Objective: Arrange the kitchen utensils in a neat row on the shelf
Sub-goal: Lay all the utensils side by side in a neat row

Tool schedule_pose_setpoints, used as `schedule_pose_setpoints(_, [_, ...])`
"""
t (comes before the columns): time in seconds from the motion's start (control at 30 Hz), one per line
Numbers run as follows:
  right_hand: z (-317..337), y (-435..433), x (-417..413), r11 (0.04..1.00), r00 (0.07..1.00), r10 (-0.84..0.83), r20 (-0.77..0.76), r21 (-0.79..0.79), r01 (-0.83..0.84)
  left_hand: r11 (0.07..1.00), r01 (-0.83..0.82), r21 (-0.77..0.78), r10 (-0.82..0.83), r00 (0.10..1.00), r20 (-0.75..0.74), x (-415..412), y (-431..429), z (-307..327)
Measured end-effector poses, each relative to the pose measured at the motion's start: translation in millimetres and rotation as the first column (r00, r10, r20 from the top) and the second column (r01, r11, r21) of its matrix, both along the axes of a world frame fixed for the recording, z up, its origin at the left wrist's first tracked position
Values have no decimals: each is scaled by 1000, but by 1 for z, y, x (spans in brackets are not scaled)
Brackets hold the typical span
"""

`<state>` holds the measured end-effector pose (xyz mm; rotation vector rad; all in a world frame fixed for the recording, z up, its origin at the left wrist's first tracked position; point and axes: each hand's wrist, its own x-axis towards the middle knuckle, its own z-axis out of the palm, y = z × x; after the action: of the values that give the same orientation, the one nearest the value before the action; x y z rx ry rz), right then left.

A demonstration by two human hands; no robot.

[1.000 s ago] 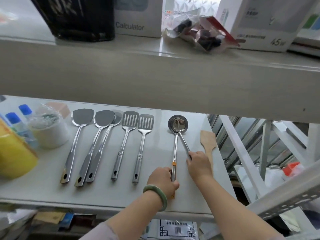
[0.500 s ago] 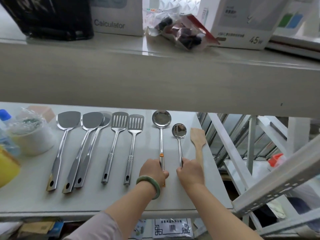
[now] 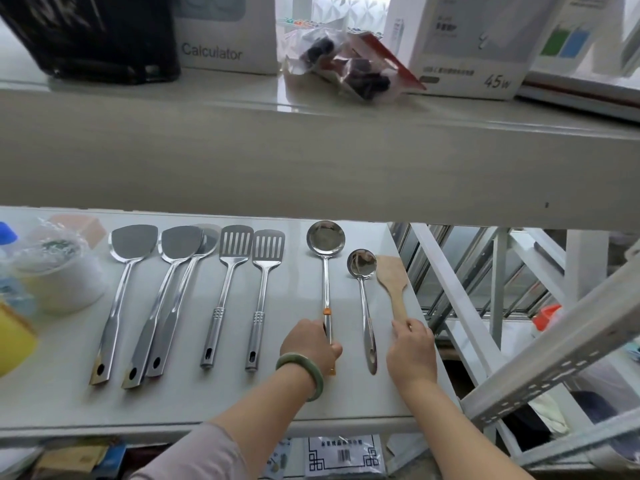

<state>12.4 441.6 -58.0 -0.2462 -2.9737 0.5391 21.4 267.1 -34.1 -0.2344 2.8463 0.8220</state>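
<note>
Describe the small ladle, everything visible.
The small ladle looks like polished steel: a round shiny bowl at the far end and a slim handle that widens toward the near end, with a hanging slot. It lies flat on the white shelf, bowl up, between the large ladle and the wooden spatula. Neither hand touches it.

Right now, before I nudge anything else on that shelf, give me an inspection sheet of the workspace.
Surface: white shelf, utensils laid flat.
Job's things: five steel turners, second and third overlapping; large ladle; small ladle; wooden spatula.
Clutter: wrapped white tub, blue-capped bottles and a yellow item at left.
Grippers: left hand closed on the large ladle's handle; right hand fingers at the wooden spatula's handle end.
Cables: nothing seen.
Surroundings: upper shelf with calculator box, 45w box; white racking at right.
</note>
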Motion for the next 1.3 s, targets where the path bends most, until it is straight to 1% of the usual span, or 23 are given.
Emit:
schedule_pose_setpoints(0.17, [4,-1,-1,999,999,-29,-23,22,30,999,27,-40,-28,1000,-12,1,-4,0])
schedule_pose_setpoints(0.27, [11,-14,-1,1000,997,-10,-80,26,12,999,3,46,1,995,-96,7,-15,1])
schedule_pose_setpoints(0.33, [17,-30,-4,999,995,45,-92,17,-44,996,-6,92,25,979,-202,14,-31,5])
schedule_pose_setpoints(0.43, [26,-66,-4,991,983,129,-127,-14,-132,996,-33,84,60,941,-334,27,-69,10])
schedule_pose_setpoints(0.57, [37,-134,5,949,926,301,-227,-21,-314,984,-172,48,175,882,-438,42,-143,16])
schedule_pose_setpoints(0.63, [38,-171,12,914,890,378,-254,-49,-402,964,-264,29,249,862,-442,50,-181,18])
schedule_pose_setpoints(0.67, [38,-191,15,892,874,421,-242,-62,-447,951,-307,17,284,855,-433,54,-198,18])
schedule_pose_setpoints(0.73, [33,-230,21,841,836,513,-194,-80,-535,933,-361,-8,327,853,-406,61,-227,15])
schedule_pose_setpoints(0.8, [26,-267,24,805,811,572,-124,-106,-584,931,-363,-41,329,881,-341,67,-250,9])
schedule_pose_setpoints(0.83, [22,-282,24,804,812,579,-71,-113,-584,934,-353,-60,321,899,-298,69,-259,5])
schedule_pose_setpoints(0.9, [14,-304,23,835,835,548,41,-86,-544,944,-318,-84,295,932,-212,72,-273,-2])
schedule_pose_setpoints(1.03, [-1,-313,13,912,905,394,162,48,-406,970,-231,-69,222,967,-125,71,-289,-13])
schedule_pose_setpoints(1.07, [-4,-310,11,927,919,352,179,66,-369,976,-210,-62,202,972,-118,70,-292,-15])
schedule_pose_setpoints(1.13, [-8,-303,8,955,941,278,193,48,-292,984,-167,-55,160,981,-109,67,-299,-20])
schedule_pose_setpoints(1.2, [-9,-297,6,968,951,239,198,25,-248,990,-123,-64,117,988,-97,64,-303,-25])
schedule_pose_setpoints(1.3, [-10,-286,5,979,963,192,191,34,-201,991,-83,-102,73,993,-92,61,-305,-31])
